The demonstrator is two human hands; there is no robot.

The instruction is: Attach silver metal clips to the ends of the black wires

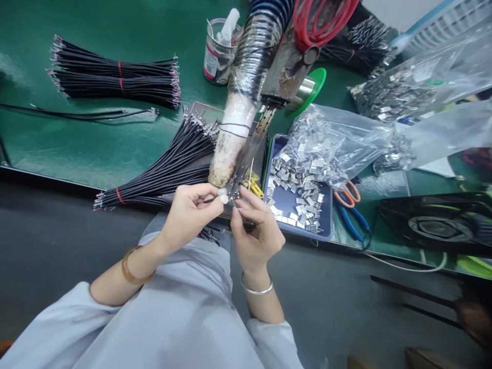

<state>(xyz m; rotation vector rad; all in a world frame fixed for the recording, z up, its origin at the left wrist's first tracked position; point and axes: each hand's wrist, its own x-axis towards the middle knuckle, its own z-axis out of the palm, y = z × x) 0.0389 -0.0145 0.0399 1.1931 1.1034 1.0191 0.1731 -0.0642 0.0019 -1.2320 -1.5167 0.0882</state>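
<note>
My left hand [192, 212] is closed in a pinch on a thin black wire, its taped fingertip at the wire's end. My right hand [255, 228] is also pinched shut, holding a small metal clip [235, 196] against that wire end. Both hands meet at the table's front edge, just below the tip of a wrapped tool [238, 123] that hangs down over the green mat. A fan of black wires [169, 166] lies just left of my hands. A blue tray [326, 225] of metal clips sits just right of them.
A tied bundle of black wires [115, 77] lies at the back left. A small jar [216, 51] stands behind the tool. Plastic bags of clips [342, 141] spill over the tray. Orange-and-blue scissors [350, 205] and a black fan [438, 225] lie on the right.
</note>
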